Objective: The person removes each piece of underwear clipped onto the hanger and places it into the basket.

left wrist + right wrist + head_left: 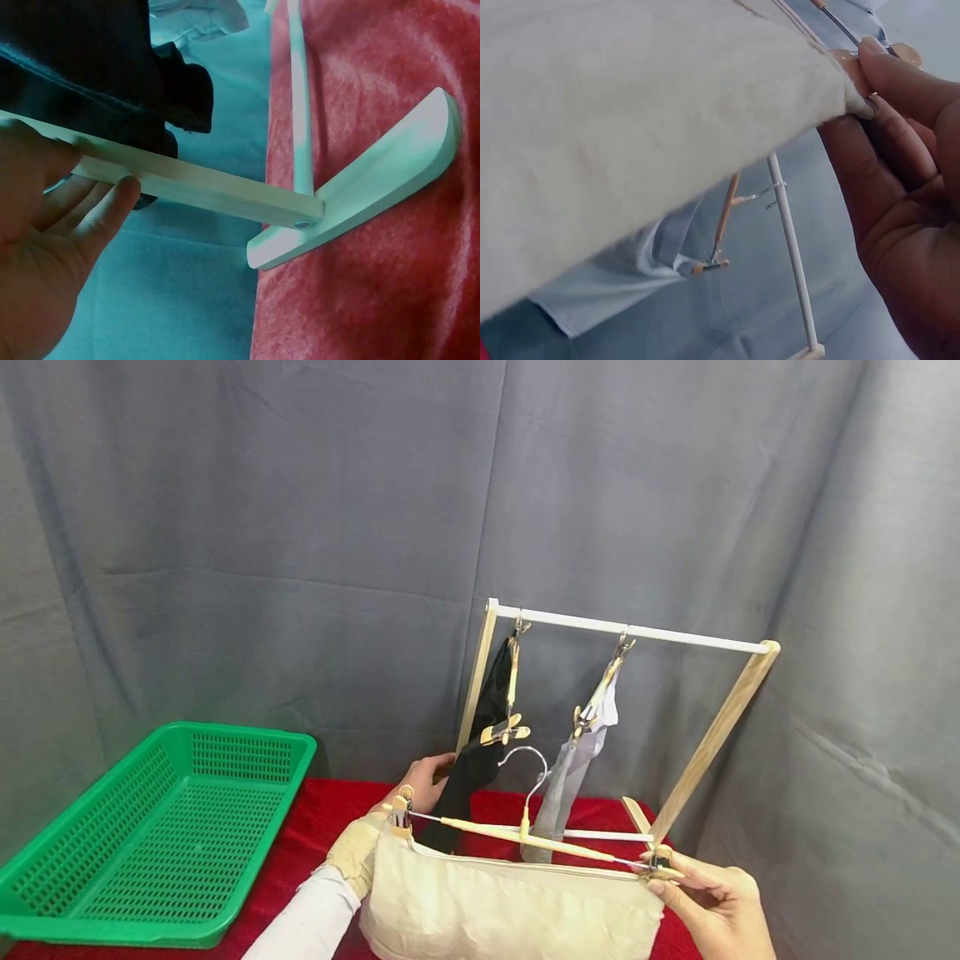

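Currently R grip point(738, 910) pinches hanger clip point(662, 862) (L grip point(424, 783) fwd, round rack post point(477, 681)).

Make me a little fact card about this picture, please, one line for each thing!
Left grip: holds the rack post
Right grip: pinches the right clip of the front hanger
Front hanger carries: cream cloth
Hanging from top bar: black cloth and pale cloth, on hangers
Left side: green basket
Underneath: red cover
Behind: grey curtain
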Available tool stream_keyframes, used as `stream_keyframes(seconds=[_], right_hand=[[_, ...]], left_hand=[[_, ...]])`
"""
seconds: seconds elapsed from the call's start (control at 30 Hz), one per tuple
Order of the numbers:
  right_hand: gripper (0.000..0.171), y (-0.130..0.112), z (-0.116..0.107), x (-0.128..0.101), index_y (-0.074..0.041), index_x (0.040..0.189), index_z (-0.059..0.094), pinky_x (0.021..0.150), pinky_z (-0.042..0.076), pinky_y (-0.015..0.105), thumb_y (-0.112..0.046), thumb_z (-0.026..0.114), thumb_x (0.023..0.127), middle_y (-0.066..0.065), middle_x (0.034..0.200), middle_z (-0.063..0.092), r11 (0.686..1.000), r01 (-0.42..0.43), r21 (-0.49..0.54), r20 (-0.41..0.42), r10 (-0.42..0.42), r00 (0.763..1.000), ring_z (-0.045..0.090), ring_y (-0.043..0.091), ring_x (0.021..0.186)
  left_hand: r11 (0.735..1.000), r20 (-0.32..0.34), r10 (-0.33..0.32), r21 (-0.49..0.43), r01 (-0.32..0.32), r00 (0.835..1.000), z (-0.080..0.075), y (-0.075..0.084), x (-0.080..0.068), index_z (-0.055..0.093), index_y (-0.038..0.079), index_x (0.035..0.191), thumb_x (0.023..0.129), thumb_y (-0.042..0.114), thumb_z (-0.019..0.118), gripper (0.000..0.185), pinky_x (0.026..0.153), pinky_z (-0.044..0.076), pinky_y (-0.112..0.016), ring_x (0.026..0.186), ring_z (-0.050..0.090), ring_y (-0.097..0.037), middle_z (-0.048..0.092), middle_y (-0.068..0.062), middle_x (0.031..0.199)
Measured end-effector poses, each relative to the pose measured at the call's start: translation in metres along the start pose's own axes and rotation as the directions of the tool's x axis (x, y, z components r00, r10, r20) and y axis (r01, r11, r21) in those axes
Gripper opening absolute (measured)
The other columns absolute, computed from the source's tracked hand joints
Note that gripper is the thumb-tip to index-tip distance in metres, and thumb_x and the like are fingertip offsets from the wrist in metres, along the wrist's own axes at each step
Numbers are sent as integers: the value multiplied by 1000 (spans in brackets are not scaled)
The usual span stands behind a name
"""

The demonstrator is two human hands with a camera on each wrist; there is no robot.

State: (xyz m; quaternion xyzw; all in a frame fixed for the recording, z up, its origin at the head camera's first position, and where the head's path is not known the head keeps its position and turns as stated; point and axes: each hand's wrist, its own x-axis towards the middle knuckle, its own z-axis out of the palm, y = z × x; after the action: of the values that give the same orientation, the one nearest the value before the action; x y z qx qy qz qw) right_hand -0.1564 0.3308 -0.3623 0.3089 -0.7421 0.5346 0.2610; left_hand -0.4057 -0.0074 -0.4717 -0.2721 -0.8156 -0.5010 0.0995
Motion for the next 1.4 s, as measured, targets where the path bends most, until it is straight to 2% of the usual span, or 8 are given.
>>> stream_keyframes(seconds=[0.47, 0.53, 0.6, 0.73, 0.87, 1.0, 1.17, 1.4], right_hand=[[50, 27, 33, 19, 6, 113, 74, 74, 56, 14, 33, 67, 71, -9, 105, 77, 998, 66, -23, -90, -68, 994, 72, -1, 91], [51, 30, 36, 20, 7, 114, 73, 75, 56, 14, 34, 66, 71, -7, 106, 77, 997, 80, 21, -107, -77, 991, 73, 1, 94], [50, 34, 39, 20, 8, 114, 72, 77, 56, 15, 34, 65, 72, -6, 107, 77, 997, 71, 40, -112, -66, 992, 73, 2, 96], [51, 39, 44, 19, 6, 115, 73, 78, 56, 15, 33, 66, 72, -7, 106, 77, 999, 18, 31, -128, -14, 992, 73, 1, 94], [50, 42, 50, 18, 9, 116, 71, 79, 56, 15, 34, 63, 73, -3, 107, 77, 997, 16, 75, -128, -6, 992, 73, 3, 93], [51, 44, 53, 19, 9, 117, 71, 79, 56, 16, 34, 64, 73, -3, 108, 77, 997, 4, 76, -128, 6, 992, 73, 3, 93], [53, 45, 54, 18, 8, 119, 71, 78, 57, 17, 34, 63, 74, -2, 109, 77, 995, 9, 95, -114, 2, 994, 73, 4, 93], [55, 45, 57, 20, 10, 120, 69, 80, 57, 18, 36, 61, 72, -1, 110, 76, 989, 47, 142, -102, -33, 994, 74, 5, 95]], left_hand=[[993, -40, 120, -13, -121, 992, -12, -12, -5, 68, -5, 119, 96, 8, 63, 28, 86, 58, -42, 99, 72, -33, 74, -21, 110], [968, -125, 225, -82, -236, 966, -6, -39, -1, 70, -3, 116, 96, 11, 64, 25, 79, 59, -37, 91, 74, -26, 75, -17, 104], [900, -241, 366, -154, -408, 899, 2, -68, 6, 73, 2, 115, 97, 12, 64, 22, 74, 58, -28, 86, 73, -16, 77, -9, 100], [815, -340, 457, -211, -540, 822, -4, -77, 0, 71, -2, 109, 95, 3, 61, 18, 71, 54, -20, 83, 70, -9, 75, -11, 92], [953, -251, 252, -105, -285, 935, -45, -4, -34, 63, -17, 105, 90, -9, 59, 18, 77, 57, -30, 87, 72, -25, 71, -28, 92], [999, -157, 46, -11, -49, 986, -80, 42, -57, 63, -16, 113, 96, -5, 57, 21, 86, 58, -34, 100, 70, -43, 71, -31, 105], [982, -149, -61, -184, 33, 987, -99, 27, -74, 63, -9, 123, 102, 3, 57, 25, 85, 55, -22, 100, 72, -27, 71, -26, 112], [974, -343, -65, -225, -15, 937, -114, 26, -102, 70, -4, 112, 108, 13, 49, 27, 81, 56, -22, 88, 68, -4, 73, -12, 104]])
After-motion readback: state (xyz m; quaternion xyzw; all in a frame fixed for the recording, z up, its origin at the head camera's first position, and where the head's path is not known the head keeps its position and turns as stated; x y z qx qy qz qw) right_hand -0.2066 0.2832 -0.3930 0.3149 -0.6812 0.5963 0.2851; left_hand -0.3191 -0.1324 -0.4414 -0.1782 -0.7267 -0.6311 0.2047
